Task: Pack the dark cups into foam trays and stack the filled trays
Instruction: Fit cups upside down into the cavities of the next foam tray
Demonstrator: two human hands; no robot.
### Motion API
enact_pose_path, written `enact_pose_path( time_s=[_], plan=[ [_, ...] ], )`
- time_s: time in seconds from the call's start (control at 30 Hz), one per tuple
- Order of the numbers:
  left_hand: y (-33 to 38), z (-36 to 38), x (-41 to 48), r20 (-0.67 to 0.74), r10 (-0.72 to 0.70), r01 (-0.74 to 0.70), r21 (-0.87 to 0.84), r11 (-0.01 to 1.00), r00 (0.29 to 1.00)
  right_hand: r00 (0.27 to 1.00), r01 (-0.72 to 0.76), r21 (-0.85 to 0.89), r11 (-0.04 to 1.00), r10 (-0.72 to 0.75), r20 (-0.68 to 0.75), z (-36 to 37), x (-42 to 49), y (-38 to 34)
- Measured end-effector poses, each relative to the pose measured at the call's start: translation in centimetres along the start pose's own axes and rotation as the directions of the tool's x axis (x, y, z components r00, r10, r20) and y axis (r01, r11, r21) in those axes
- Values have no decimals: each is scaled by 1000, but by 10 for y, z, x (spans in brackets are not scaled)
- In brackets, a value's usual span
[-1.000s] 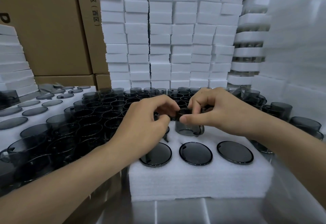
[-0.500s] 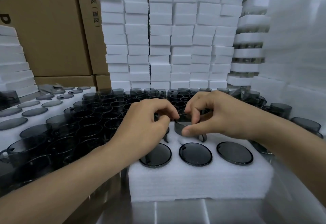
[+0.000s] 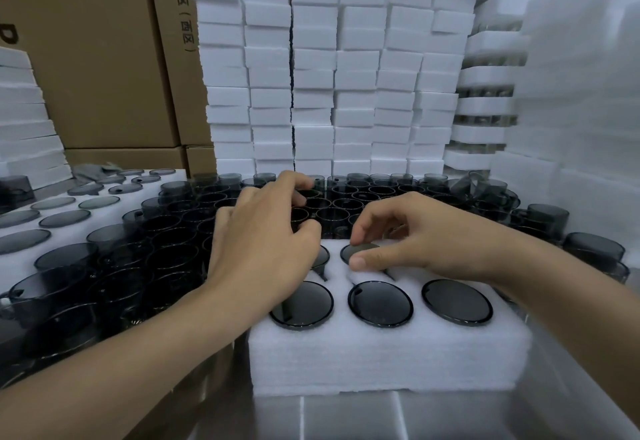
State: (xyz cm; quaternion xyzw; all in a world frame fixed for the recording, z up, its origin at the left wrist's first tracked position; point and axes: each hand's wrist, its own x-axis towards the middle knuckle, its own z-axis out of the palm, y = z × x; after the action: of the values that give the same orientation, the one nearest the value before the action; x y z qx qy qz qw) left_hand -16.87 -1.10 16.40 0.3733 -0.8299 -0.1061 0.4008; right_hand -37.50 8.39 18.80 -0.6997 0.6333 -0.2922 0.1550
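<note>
A white foam tray [image 3: 381, 360] lies in front of me. Its front row holds three dark cups, base up [image 3: 301, 304] [image 3: 380, 304] [image 3: 457, 304]. My right hand [image 3: 415, 238] pinches a further dark cup [image 3: 362, 252] between thumb and fingers; that cup sits sunk in the middle hole of the back row. The back-left hole also holds a cup [image 3: 321, 256], mostly hidden by my left hand. My left hand [image 3: 263, 235] reaches past the tray over the loose cups, its fingers and thumb curled around one loose cup [image 3: 306, 202].
Several loose dark cups [image 3: 166, 231] stand packed together left of and behind the tray. A filled foam tray [image 3: 20, 228] lies at the far left. Foam stacks [image 3: 311, 76] rise behind, cardboard boxes [image 3: 97, 58] back left, stacked filled trays [image 3: 485, 107] and foam sheets [image 3: 581, 93] right.
My right hand has pushed its cup down from above the foam into the back-row hole. My left hand has left the tray and moved forward onto the loose cups.
</note>
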Motion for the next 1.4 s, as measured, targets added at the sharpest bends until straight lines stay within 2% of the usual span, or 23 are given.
enact_pose_path(
  time_s=[0.1,0.2,0.27,0.47,0.6,0.8,0.97,1.1,1.4],
  plan=[
    [-1,-1,3,157,-84,59,160,985,984,999,5,-12,1000,-5,-42,3,1,1],
    [-4,-1,6,322,-167,117,168,979,932,996,6,-47,999,-10,-92,10,2,2],
    [-5,0,8,361,-184,129,169,977,914,994,3,-84,996,-12,-111,12,2,1],
    [-6,0,9,403,-178,124,158,980,898,993,-2,-133,991,-14,-121,14,2,-2],
    [-4,-2,8,377,-143,99,133,986,915,992,-7,-145,989,-11,-124,14,1,-3],
    [0,-9,5,235,-25,-67,378,924,972,993,-9,-134,991,-7,-120,15,1,-4],
    [6,-13,8,317,-158,-48,554,831,935,992,-10,-127,992,-6,-126,16,0,-3],
    [10,-15,9,329,-209,-57,644,763,921,992,-12,-125,992,-4,-124,16,0,-2],
    [3,-16,10,384,-232,-34,574,818,894,993,-12,-153,988,-6,-115,16,1,-3]
  ],
)
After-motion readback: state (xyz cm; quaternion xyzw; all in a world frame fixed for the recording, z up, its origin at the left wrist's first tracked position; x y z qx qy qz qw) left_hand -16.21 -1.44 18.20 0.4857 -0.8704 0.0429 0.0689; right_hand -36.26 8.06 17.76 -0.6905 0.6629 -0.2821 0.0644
